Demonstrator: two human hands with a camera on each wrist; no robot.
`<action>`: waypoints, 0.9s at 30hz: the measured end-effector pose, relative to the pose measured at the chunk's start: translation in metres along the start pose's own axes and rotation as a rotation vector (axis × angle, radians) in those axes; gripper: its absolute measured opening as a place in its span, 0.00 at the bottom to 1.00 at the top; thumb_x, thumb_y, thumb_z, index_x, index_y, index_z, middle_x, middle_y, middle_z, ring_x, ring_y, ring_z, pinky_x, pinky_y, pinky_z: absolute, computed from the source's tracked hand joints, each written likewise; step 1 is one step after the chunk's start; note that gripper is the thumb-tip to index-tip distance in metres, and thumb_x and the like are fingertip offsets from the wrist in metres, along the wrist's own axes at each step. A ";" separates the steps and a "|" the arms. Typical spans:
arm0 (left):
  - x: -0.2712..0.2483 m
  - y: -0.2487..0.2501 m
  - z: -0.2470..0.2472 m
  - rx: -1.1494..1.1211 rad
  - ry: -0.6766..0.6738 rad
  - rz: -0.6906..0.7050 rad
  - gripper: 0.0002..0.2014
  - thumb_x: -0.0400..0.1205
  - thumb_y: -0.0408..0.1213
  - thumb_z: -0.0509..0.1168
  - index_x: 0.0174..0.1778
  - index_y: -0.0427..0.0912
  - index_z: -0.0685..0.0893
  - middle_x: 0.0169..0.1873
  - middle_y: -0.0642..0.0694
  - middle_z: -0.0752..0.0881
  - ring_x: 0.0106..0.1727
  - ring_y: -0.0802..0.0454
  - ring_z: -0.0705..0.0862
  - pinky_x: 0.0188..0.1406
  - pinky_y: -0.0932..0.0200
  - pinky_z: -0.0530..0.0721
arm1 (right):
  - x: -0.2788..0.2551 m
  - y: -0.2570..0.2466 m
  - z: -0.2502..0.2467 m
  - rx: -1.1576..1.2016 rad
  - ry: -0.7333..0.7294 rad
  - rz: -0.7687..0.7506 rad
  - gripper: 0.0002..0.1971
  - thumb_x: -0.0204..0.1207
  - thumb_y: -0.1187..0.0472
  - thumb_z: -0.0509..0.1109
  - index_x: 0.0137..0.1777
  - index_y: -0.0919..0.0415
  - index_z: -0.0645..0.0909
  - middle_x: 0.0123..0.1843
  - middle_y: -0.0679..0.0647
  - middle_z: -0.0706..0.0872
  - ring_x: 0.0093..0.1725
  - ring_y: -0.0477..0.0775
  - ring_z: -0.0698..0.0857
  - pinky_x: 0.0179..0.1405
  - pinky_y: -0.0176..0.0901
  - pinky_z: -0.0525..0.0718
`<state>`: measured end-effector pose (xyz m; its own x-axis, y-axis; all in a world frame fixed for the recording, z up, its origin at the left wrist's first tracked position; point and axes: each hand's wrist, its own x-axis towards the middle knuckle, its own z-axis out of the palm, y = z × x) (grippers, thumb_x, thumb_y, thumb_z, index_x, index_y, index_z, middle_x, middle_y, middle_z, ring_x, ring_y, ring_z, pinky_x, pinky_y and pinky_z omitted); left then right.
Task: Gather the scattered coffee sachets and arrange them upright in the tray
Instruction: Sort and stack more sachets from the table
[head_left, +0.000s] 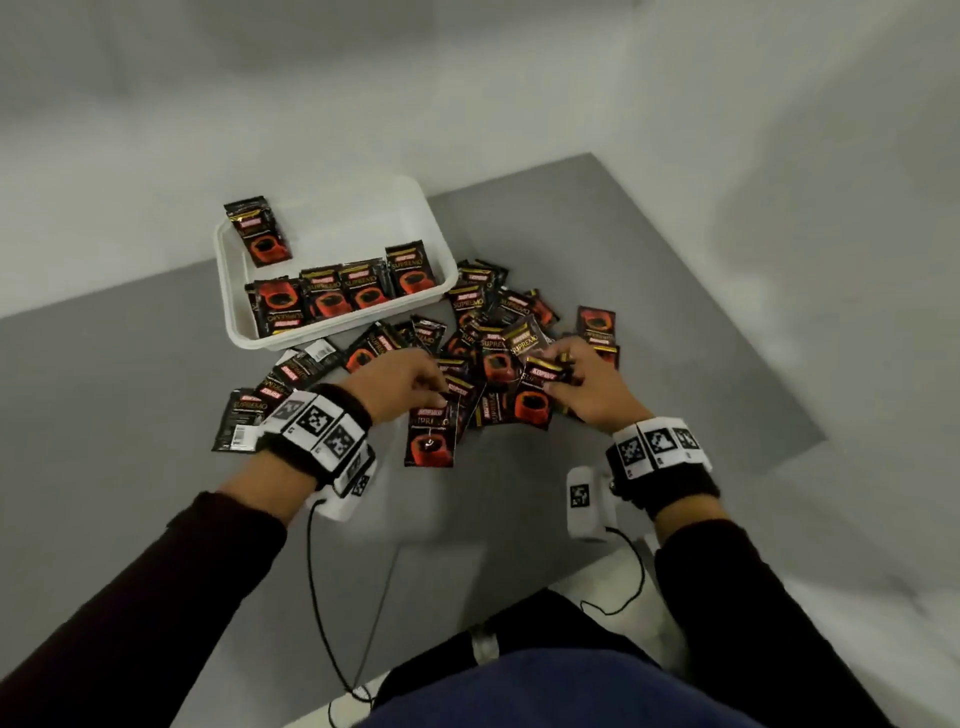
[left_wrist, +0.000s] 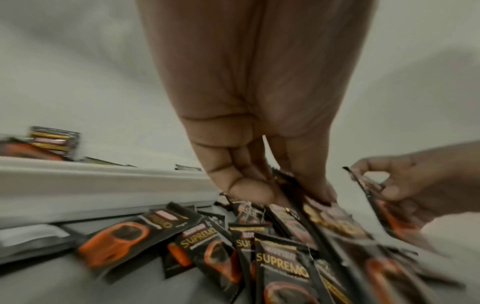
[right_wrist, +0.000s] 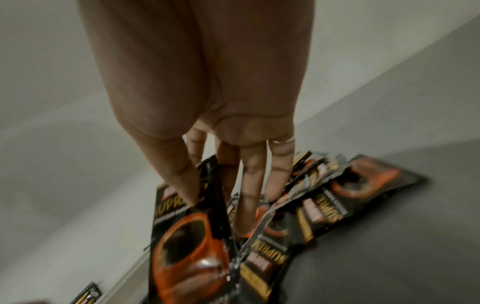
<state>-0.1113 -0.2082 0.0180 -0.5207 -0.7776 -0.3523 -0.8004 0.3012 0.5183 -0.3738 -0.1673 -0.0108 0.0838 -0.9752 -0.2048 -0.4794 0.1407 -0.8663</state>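
A white tray (head_left: 337, 331) stands at the table's far left, with several black-and-orange coffee sachets (head_left: 332, 296) upright along its near wall and one (head_left: 257, 231) leaning in the far corner. To its right lies a loose pile of sachets (head_left: 493, 317). My left hand (head_left: 441, 395) pinches the top of one sachet (head_left: 434, 436) at the pile's near edge; thumb and fingers (left_wrist: 285, 194) close on it. My right hand (head_left: 556, 379) grips another sachet (head_left: 537, 402), thumb on its front (right_wrist: 187, 236).
More sachets (head_left: 244, 421) lie flat left of my left wrist, below the tray. The grey table (head_left: 156, 374) ends at an edge on the right (head_left: 810, 431) and at my lap. White walls stand behind the tray. Cables hang from both wrist cameras.
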 end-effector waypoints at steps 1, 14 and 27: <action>0.013 0.005 0.002 0.037 -0.013 0.037 0.09 0.77 0.41 0.70 0.50 0.43 0.87 0.55 0.49 0.81 0.56 0.53 0.79 0.60 0.58 0.74 | -0.003 0.005 -0.005 -0.021 -0.021 -0.003 0.16 0.74 0.68 0.69 0.51 0.46 0.71 0.49 0.45 0.81 0.46 0.44 0.83 0.41 0.27 0.78; 0.043 0.005 0.032 0.277 -0.006 -0.052 0.07 0.78 0.39 0.68 0.50 0.47 0.84 0.52 0.49 0.81 0.58 0.49 0.76 0.63 0.54 0.73 | 0.028 -0.008 -0.053 -0.265 -0.194 -0.021 0.16 0.67 0.69 0.75 0.40 0.46 0.75 0.48 0.51 0.86 0.49 0.54 0.85 0.52 0.45 0.83; 0.013 0.012 0.000 -0.212 0.227 -0.193 0.10 0.72 0.37 0.74 0.49 0.48 0.88 0.43 0.55 0.87 0.44 0.63 0.83 0.46 0.75 0.78 | 0.129 -0.030 -0.017 -0.839 -0.463 -0.294 0.19 0.65 0.71 0.73 0.54 0.55 0.75 0.52 0.51 0.82 0.48 0.52 0.80 0.45 0.44 0.78</action>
<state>-0.1283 -0.2145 0.0194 -0.2680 -0.9190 -0.2892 -0.7859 0.0349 0.6174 -0.3636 -0.3001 -0.0033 0.5444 -0.7641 -0.3460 -0.8311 -0.4355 -0.3460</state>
